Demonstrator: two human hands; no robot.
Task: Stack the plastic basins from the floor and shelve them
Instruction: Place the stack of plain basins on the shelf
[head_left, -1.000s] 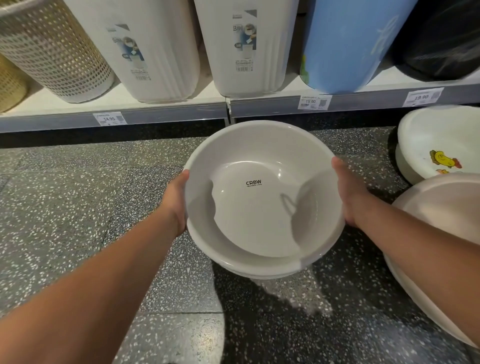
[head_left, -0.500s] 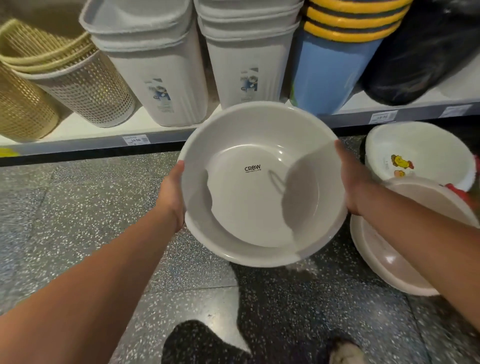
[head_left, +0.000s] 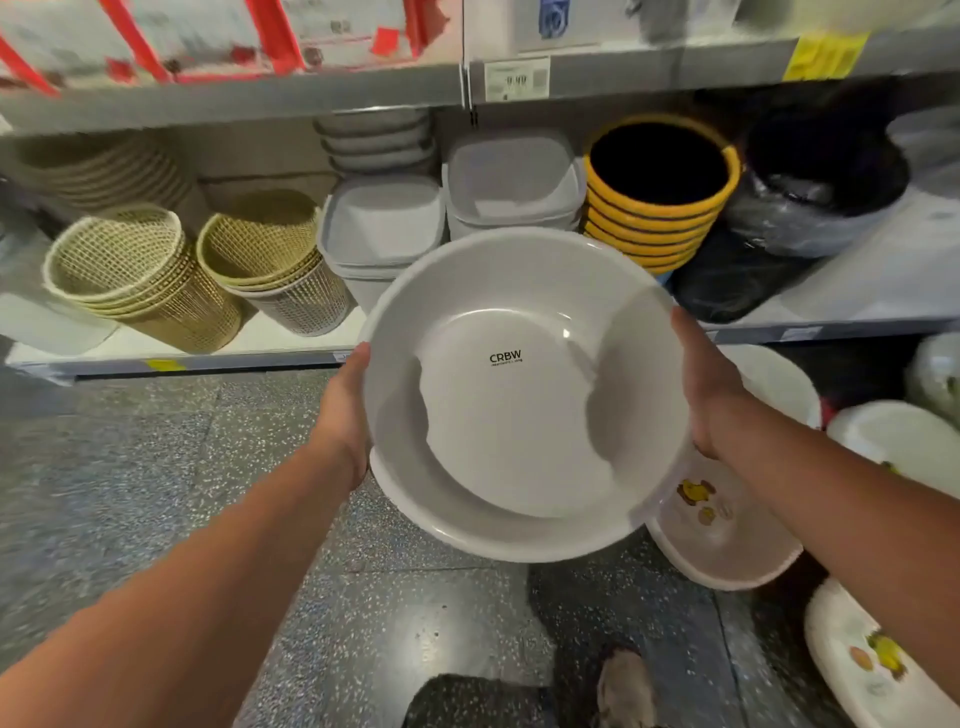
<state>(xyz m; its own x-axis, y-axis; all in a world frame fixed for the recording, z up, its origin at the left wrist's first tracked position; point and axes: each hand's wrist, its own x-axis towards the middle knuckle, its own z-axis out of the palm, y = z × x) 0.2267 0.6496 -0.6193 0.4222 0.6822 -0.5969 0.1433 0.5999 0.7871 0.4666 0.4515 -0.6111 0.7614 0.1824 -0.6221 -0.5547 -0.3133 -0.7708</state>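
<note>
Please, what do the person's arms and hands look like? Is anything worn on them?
The left forearm and right forearm are bare; no sleeves show. The left hand and right hand have no gloves, and no watch, bracelet or ring is visible.

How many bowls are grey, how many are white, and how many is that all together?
Grey basins, nested, held by the left hand and right hand: 2 (two rims show)
White basins on the floor, at the right: 4
Total: 6
The wrapped thing at the far right is too blurred to count.
</note>
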